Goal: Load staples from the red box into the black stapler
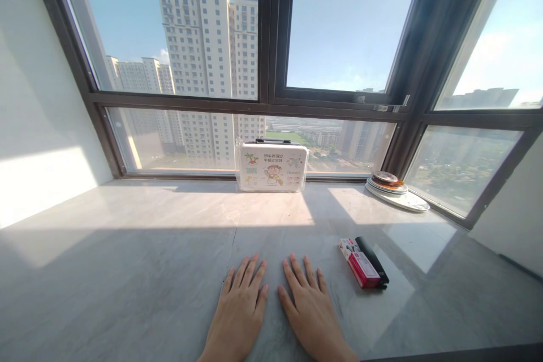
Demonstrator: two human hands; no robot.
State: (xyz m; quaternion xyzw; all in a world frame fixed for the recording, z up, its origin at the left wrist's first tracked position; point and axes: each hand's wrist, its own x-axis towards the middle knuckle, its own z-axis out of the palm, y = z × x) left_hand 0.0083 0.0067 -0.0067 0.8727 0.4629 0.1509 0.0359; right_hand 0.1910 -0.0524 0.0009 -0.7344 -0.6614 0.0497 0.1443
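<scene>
My left hand [241, 308] lies flat, palm down, on the grey marbled sill [127, 283], its fingers a little apart. Beside it my right hand [309, 305] rests the same way, with a gap between the two thumbs. Neither hand holds anything. To the right of my right hand lie a small red and white box [360, 263] and a black stapler [372, 260], side by side and touching. Farther back, a white case [273, 168] with cartoon prints and a black handle stands upright against the window.
A stack of plates [387, 183], with a larger oval one [407, 201] at the bottom, sits in the back right corner. Dark window frames [254, 106] border the sill's far side. A white wall [38, 124] rises at the left.
</scene>
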